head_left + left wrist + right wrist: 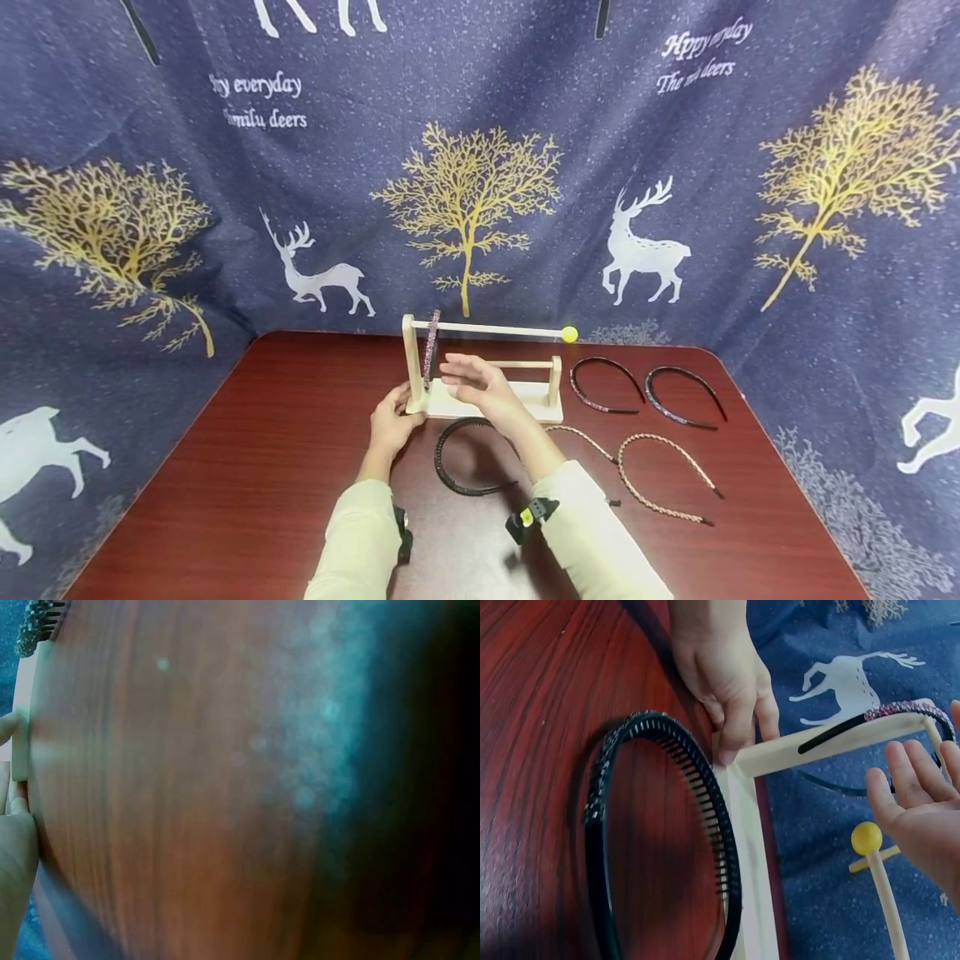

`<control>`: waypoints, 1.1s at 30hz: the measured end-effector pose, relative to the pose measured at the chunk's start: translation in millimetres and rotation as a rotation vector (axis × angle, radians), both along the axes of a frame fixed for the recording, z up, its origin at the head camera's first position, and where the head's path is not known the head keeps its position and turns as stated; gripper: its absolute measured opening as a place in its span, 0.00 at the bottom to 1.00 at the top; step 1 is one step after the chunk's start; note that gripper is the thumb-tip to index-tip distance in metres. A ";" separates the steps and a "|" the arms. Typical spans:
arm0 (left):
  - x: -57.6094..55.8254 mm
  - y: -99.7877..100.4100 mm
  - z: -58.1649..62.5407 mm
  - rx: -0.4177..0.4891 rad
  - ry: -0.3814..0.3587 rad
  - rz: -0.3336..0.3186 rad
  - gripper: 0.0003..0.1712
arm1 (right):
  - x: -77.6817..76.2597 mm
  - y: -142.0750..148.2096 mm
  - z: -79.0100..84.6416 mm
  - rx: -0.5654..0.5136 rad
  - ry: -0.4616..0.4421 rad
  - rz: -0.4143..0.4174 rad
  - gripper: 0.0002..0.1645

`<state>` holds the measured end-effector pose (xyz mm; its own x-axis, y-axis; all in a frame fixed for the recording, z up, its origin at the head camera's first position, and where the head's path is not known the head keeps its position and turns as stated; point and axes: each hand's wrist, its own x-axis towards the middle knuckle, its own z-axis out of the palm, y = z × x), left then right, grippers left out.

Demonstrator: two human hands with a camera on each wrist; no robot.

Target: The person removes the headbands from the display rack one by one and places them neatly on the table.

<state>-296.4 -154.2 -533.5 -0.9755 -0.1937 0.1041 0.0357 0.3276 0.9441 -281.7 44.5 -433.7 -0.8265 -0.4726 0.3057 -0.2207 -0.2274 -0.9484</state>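
Observation:
A light wooden stand [536, 406] with an upper rod, a lower rod and a yellow ball [570, 334] at the upper rod's end sits on the table. From the upper rod, near the left post, hangs a headband [431, 346] with pink glitter. My left hand [392, 422] grips the left end of the stand's base, thumb in front, fingers partly hidden behind. Just right of the hanging headband is my right hand [480, 385], fingers extended and holding nothing. Close below it on the table lies a black toothed headband [442, 467], large in the right wrist view.
On the right of the red-brown table [247, 467] lie a pink-glitter headband [581, 396], a blue-glitter one [660, 407] and a braided tan one [637, 500]. Another braided headband [581, 437] is partly hidden by my right arm. A blue patterned cloth [487, 100] hangs behind.

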 end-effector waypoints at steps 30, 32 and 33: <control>1.9 -1.4 1.9 0.029 0.045 -0.014 0.37 | -5.8 -18.6 12.9 -0.014 -0.028 -0.187 0.15; 2.3 -1.3 1.8 0.029 0.047 -0.019 0.37 | -4.7 -17.1 20.4 -0.014 0.002 -0.202 0.15; 2.5 -1.2 1.5 0.032 0.045 -0.021 0.37 | -4.7 -16.2 23.4 -0.019 0.016 -0.205 0.15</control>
<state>-293.9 -155.3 -532.0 -0.9739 -0.1767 0.1425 0.0854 0.2963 0.9513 -286.4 28.3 -410.4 -0.8997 -0.2891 0.3270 -0.2794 -0.1941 -0.9403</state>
